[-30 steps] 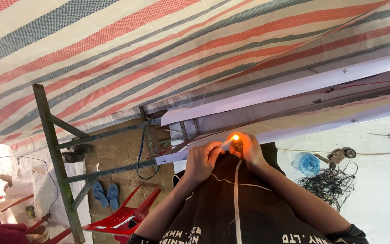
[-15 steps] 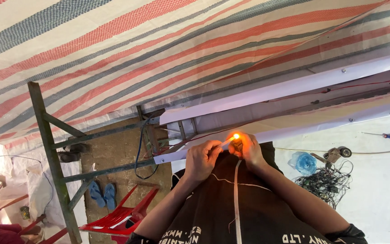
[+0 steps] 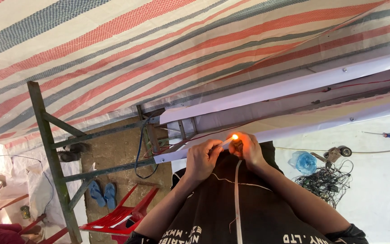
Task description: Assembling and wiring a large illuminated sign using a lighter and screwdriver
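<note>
Both hands are up at the near end of the long white channel [image 3: 294, 86] that runs out under the striped tarp [image 3: 159, 40]. The left hand [image 3: 204, 159] is closed on a thin pale stick or tube [image 3: 225, 143], pinched near its back end so the tip points at the flame [image 3: 234, 137]. The right hand [image 3: 249, 149] is clenched around something small just below the flame, probably a lighter [image 3: 239, 145], though the fingers hide most of it. The flame sits right at the channel's lower edge, just beside a red wire [image 3: 204, 134] that runs along inside it.

To do this well, I'd say keep the flame small and only on the tip of the stick, not licking the wire or the white painted edge. The left hand should hold steady and turn the piece slowly so it heats evenly rather than charring on one side. The tarp hangs not far above the channel, so the flame ought to stay low and brief. The black cloth [image 3: 249, 212] with its white strip [image 3: 237, 199] lies directly below the hands, where drips or sparks would land; holding the work a bit further toward the channel would be safer.

Away from the channel, a green steel ladder frame [image 3: 50, 153] stands to its left, a tangle of cables [image 3: 326, 180] lies below its right part, and a screwdriver [image 3: 387, 135] rests further right.
</note>
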